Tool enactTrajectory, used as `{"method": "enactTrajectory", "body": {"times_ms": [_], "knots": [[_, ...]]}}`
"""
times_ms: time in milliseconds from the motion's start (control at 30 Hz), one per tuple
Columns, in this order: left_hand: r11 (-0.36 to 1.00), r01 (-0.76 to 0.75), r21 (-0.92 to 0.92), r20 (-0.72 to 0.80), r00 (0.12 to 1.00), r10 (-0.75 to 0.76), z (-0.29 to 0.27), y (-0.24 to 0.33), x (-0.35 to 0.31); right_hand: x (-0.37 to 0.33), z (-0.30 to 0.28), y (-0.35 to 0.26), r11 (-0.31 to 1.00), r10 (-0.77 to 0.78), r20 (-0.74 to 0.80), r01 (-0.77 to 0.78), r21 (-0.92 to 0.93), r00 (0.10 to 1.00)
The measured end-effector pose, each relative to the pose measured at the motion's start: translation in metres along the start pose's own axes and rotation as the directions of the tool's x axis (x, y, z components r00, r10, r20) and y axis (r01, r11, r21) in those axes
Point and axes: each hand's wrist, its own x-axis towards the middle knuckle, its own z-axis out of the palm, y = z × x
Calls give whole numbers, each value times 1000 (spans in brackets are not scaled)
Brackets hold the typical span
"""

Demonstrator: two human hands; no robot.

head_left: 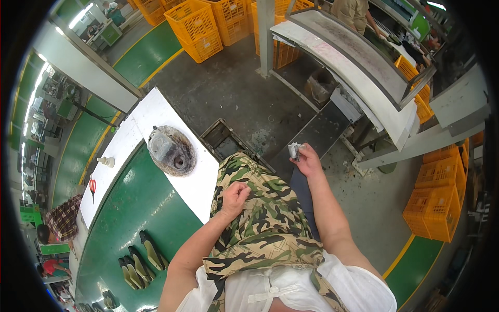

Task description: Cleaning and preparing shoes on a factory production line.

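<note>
My right hand is raised to the right of my lap, fingers closed on a small crumpled grey-white piece, perhaps cloth or paper. My left hand is curled into a loose fist in front of my camouflage apron; anything inside it is hidden. A stained, crusted grey container with a round dark opening sits on the white sheet to my left. Shoe-shaped pieces, dark with pale olive undersides, lie on the green tabletop.
Orange-handled scissors and a small white bottle lie along the table's far-left edge. Yellow crates stack at the back and right. A metal-framed rack stands at the right. Other people work farther off.
</note>
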Motion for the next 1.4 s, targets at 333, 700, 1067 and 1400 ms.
{"method": "enactTrajectory", "body": {"times_ms": [333, 700, 1067, 1400], "knots": [[999, 45, -29, 18, 999, -44, -2, 8, 1, 0, -1, 1, 1000, -1, 15, 0, 23, 1000], [984, -145, 100, 58, 989, 139, -3, 5, 3, 2, -3, 0, 996, 6, 27, -8, 86, 1000], [982, -146, 122, -1, 989, 147, 0, 7, 4, 1, -4, 2, 999, 0, 34, -2, 54, 999], [997, 7, 83, -5, 1000, -7, 1, 8, 3, 0, -1, -2, 995, -4, 20, 2, 95, 1000]]}}
